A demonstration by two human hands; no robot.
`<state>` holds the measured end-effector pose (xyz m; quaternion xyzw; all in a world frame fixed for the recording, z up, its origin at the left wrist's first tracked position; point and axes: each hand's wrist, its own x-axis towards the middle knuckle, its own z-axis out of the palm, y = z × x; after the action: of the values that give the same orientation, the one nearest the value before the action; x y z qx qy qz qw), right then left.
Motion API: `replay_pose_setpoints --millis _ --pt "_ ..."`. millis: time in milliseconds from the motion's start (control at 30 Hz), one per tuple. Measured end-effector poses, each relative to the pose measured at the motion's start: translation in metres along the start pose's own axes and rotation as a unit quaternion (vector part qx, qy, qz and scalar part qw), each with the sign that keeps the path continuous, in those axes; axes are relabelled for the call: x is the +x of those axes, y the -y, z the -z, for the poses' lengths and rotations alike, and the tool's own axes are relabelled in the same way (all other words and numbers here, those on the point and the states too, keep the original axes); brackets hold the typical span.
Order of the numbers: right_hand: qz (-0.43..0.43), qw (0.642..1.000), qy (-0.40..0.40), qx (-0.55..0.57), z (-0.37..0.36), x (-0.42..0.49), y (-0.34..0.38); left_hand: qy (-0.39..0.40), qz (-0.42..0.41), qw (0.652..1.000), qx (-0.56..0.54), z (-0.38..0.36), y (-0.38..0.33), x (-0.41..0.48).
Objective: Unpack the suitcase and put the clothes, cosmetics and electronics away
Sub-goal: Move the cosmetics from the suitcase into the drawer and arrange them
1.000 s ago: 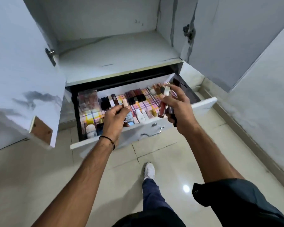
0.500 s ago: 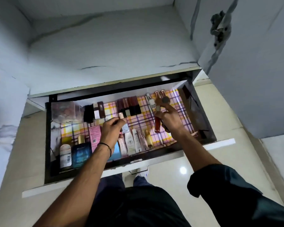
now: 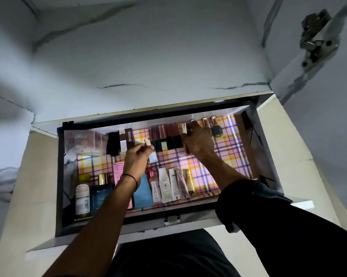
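An open drawer [image 3: 168, 224] lined with pink and yellow plaid paper holds cosmetics. A row of dark lipsticks [image 3: 166, 134] stands along its back wall, and several tubes [image 3: 173, 185] lie along the front. My left hand [image 3: 137, 159] is over the middle of the drawer, closed on a small bottle with a shiny cap [image 3: 147, 142]. My right hand [image 3: 198, 137] is at the back right, gripping slim red lip gloss tubes [image 3: 185, 129] beside two rose-gold capped tubes [image 3: 208, 121].
A clear plastic box [image 3: 82, 141] sits in the drawer's back left corner. A perfume box [image 3: 101, 195], a white roll-on [image 3: 82, 198] and a blue packet [image 3: 142, 193] lie at the front left. An empty cupboard shelf [image 3: 148, 62] lies above the drawer, and an open door with a hinge [image 3: 313, 45] stands at right.
The view has closed in over the drawer. My right hand moved from the drawer's middle to the back wall with the red tubes. My left hand moved slightly toward the lipstick row.
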<state>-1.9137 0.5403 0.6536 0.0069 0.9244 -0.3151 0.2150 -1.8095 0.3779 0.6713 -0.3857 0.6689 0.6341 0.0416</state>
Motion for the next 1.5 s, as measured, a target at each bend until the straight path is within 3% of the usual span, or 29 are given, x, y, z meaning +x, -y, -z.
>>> replay_pose_setpoints --millis 233,367,467,533,667,933,1133,1400,1500 --pt "-0.002 0.999 -0.039 0.005 -0.005 0.004 -0.001 0.01 0.007 1.0 0.013 -0.001 0.001 0.013" --pt "0.01 0.988 -0.09 0.124 0.0 -0.005 0.003 0.006 0.0 1.0 0.008 -0.003 0.002 0.017" --pt "0.017 0.957 -0.119 0.265 0.008 -0.017 0.005 0.003 -0.002 1.0 0.009 -0.005 0.004 0.018" --pt "0.026 0.945 -0.146 0.292 0.013 -0.023 0.002 0.003 -0.001 1.0 0.007 -0.006 0.005 0.018" --pt "-0.004 0.964 -0.133 0.232 0.009 -0.026 -0.003 0.0 0.002 1.0 0.001 -0.007 0.007 0.018" --pt "0.01 0.996 -0.084 -0.015 -0.016 -0.033 -0.024 0.005 -0.004 1.0 -0.011 -0.005 0.005 0.018" --pt "-0.028 0.998 -0.054 -0.016 -0.027 -0.029 -0.031 0.001 -0.006 1.0 -0.012 -0.001 0.006 0.018" --pt "-0.006 0.999 -0.046 -0.023 -0.026 -0.034 -0.043 0.004 -0.004 1.0 -0.007 0.001 0.006 0.02" --pt "0.04 0.998 -0.04 -0.006 -0.026 -0.036 -0.047 0.008 -0.009 1.0 -0.004 0.002 0.006 0.022"
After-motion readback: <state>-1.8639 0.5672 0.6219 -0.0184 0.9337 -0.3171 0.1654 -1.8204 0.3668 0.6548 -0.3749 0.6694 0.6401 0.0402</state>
